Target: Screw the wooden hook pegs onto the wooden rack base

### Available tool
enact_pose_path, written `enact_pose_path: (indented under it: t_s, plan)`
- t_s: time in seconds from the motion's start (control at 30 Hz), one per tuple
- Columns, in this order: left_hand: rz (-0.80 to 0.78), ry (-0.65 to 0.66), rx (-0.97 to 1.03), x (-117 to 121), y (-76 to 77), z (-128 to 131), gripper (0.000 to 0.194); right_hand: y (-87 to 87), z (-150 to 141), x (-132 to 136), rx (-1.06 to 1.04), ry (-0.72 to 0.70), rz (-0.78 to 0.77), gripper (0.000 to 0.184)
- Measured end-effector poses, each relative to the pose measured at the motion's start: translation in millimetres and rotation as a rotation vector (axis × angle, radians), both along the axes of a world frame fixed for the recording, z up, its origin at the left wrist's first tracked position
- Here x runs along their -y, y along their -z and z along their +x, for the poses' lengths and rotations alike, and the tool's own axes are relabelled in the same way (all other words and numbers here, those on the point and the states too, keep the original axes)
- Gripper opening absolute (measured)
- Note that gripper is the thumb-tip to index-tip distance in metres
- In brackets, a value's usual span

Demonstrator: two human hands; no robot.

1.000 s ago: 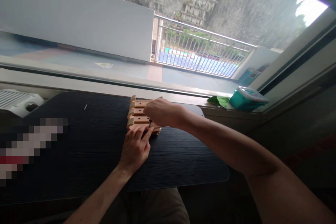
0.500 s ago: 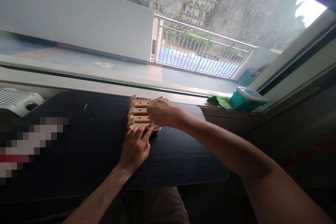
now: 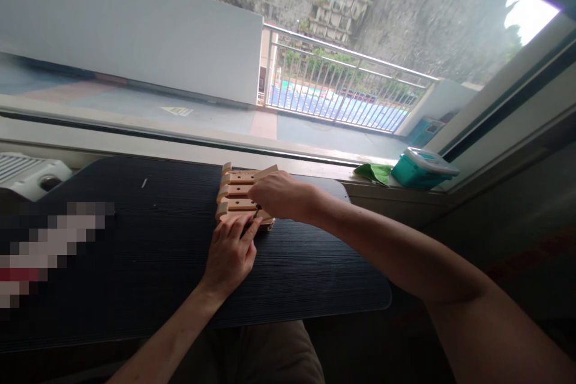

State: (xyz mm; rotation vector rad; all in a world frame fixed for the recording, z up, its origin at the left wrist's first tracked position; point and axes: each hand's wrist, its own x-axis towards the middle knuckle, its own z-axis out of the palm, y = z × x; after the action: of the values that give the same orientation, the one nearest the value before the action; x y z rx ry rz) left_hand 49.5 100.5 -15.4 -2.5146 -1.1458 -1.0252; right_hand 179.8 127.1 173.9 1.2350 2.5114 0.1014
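Note:
A light wooden slatted assembly (image 3: 238, 190) with curved ends and dark holes along its slats sits at the far side of the dark table (image 3: 148, 240). Over its near edge lie the bent fingers of my left hand (image 3: 231, 249), gripping it, with the index finger reaching beside a thin dark shaft. That shaft belongs to what looks like a screwdriver (image 3: 257, 211), pointing down at the near slat. My right hand (image 3: 281, 193) is closed around its handle, which is hidden. The fist covers the right part of the assembly.
Behind the table runs a windowsill with a teal lidded box (image 3: 423, 169) and a green cloth or leaf-like piece (image 3: 373, 173). A white appliance (image 3: 31, 177) stands at far left. A small white stick (image 3: 144, 182) lies on the table; a patch at left is pixelated.
My right fist has turned and shifted slightly left, showing more of the dark shaft and of a slat behind it. My left hand stays on the assembly.

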Motion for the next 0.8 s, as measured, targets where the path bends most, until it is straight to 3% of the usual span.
enact_pose_path:
  t_s: [0.3,0.6,0.8]
  plan:
    - [-0.004,0.003,0.001,1,-2.2,0,0.044,17.6,-5,-15,-0.015,0.007,0.018,0.019]
    - [-0.008,-0.003,0.011,2,-0.8,-2,0.046,0.4,-9,-9,0.055,0.048,-0.012,0.019]
    - [-0.001,0.004,0.018,1,-0.8,-1,0.046,7.4,-7,-13,-0.023,-0.037,-0.012,0.020]
